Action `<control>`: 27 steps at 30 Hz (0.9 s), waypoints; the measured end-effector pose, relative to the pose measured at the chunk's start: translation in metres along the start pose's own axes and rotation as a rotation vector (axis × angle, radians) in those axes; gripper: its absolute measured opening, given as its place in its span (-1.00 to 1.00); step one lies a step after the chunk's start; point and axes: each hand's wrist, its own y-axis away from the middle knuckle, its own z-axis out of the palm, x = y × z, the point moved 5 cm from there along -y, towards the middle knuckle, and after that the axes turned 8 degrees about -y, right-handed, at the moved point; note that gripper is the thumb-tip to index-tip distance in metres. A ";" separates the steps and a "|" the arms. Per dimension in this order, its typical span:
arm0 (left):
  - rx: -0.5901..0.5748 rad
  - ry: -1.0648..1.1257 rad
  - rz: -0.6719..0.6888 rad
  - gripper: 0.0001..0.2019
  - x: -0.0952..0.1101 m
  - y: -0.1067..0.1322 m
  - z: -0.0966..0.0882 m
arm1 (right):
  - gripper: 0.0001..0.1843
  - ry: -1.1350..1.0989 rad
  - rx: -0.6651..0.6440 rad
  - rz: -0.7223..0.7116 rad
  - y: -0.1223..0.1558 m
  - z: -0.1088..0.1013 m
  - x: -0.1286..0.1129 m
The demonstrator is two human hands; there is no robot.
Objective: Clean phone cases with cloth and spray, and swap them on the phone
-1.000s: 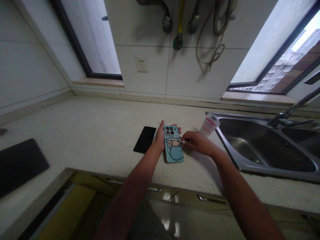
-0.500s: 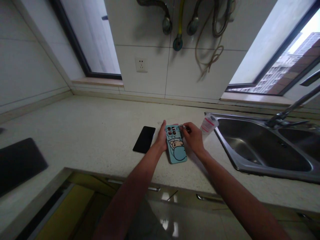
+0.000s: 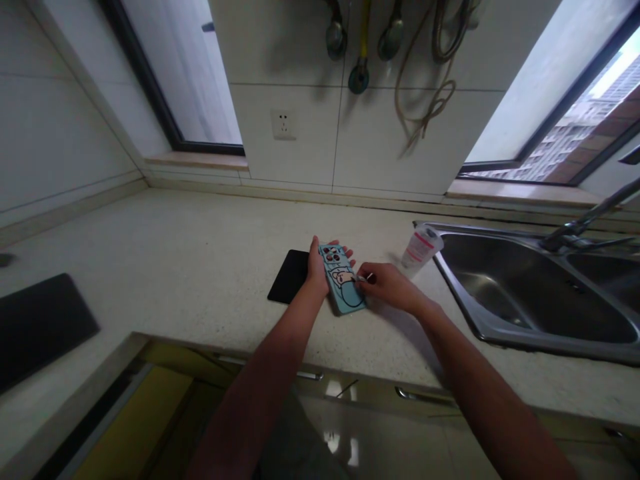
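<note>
My left hand (image 3: pixel 316 268) is wrapped round a turquoise phone case (image 3: pixel 346 297) with a cartoon animal on its back. Fingertips show past the case's far right edge, and the camera openings are at its upper end. Whether a phone sits inside I cannot tell. My right hand (image 3: pixel 383 283) is closed in a pinch at the case's right edge, on something small with pale and dark parts that I cannot make out. A black phone (image 3: pixel 289 277) lies flat on the counter, partly covered by my left hand and forearm.
A clear plastic cup with pink marks (image 3: pixel 421 248) stands tilted beside the steel sink (image 3: pixel 525 293). At the far left a dark flat panel (image 3: pixel 45 327) lies on the counter (image 3: pixel 200 247). Pipe ends and a looped cord (image 3: pixel 425 120) hang on the wall.
The case has shifted left with my left hand, now overlapping the black phone. My right hand has slid from the case's upper corner down to the middle of its right edge.
</note>
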 end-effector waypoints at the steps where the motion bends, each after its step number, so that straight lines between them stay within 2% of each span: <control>1: 0.006 0.004 -0.001 -0.47 0.000 0.000 0.000 | -0.90 -0.025 -0.057 -0.008 0.002 0.001 -0.001; 3: 0.012 0.009 0.006 -0.47 0.000 0.000 -0.001 | -0.88 -0.097 -0.149 -0.053 0.005 0.003 -0.006; 5: 0.018 0.008 0.016 -0.46 0.000 -0.001 -0.001 | -0.85 -0.173 -0.156 -0.149 0.007 0.006 -0.015; 6: 0.020 0.004 0.021 -0.45 0.000 -0.002 0.000 | -0.84 -0.197 -0.108 -0.217 0.007 0.007 -0.020; 11: -0.041 -0.078 -0.005 -0.42 -0.008 0.002 0.007 | -0.88 -0.145 0.312 -0.572 0.007 0.010 -0.039; 13: -0.097 -0.101 -0.018 -0.42 -0.013 0.006 0.012 | -0.78 -0.088 0.387 -0.638 0.008 0.013 -0.040; 16: -0.183 -0.111 -0.030 -0.45 -0.016 0.010 0.018 | -0.72 -0.022 0.408 -0.681 0.008 0.014 -0.042; 19: -0.172 -0.134 -0.054 -0.50 -0.015 0.006 0.018 | -0.72 0.000 0.290 -0.680 0.009 0.013 -0.045; 23: -0.049 -0.179 -0.015 -0.48 -0.008 -0.001 0.010 | -0.73 -0.063 -0.019 -0.638 0.013 0.015 -0.054; 27: -0.076 -0.121 0.018 -0.49 -0.004 -0.002 0.007 | -0.75 -0.135 -0.268 -0.576 0.022 0.018 -0.059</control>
